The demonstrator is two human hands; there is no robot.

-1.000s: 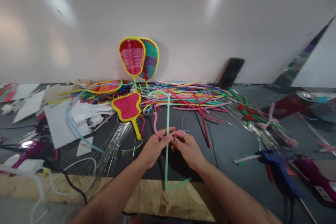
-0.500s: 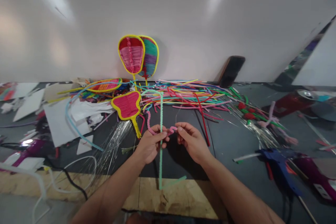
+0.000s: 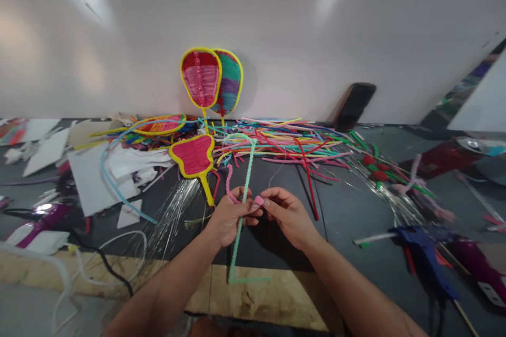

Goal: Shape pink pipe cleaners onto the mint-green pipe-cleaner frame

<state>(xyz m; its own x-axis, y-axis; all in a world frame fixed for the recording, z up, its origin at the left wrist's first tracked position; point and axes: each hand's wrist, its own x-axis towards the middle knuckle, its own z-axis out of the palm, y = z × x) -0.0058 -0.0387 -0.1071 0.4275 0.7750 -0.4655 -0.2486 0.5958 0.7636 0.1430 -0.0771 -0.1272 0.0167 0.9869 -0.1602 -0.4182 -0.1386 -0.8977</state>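
Near the table's front edge, my left hand [image 3: 229,221] is closed on a mint-green pipe cleaner [image 3: 250,168] and a pink pipe cleaner [image 3: 229,181]. The green one runs upright past the fingers, hooked over at the top and bent sideways at the bottom. My right hand [image 3: 291,218] pinches the pink pipe cleaner's other end, where a small tight curl shows between the two hands' fingertips. Fingers hide how the pink and green strands cross. Just beyond my left hand lies a pink fan shape with yellow edging and handle [image 3: 193,155].
Two more fans [image 3: 201,76] lean on the white board behind. Loose pipe cleaners [image 3: 284,142] lie across the back. A phone [image 3: 354,107] leans at back right. On the right are a blue glue gun [image 3: 425,250] and a red can [image 3: 446,158]; silvery strands [image 3: 174,216] lie left.
The pink end between my fingertips has gone from a loose bend to a small tight curl. The green pipe cleaner has tilted, its lower end swinging left. The camera view has shifted slightly.
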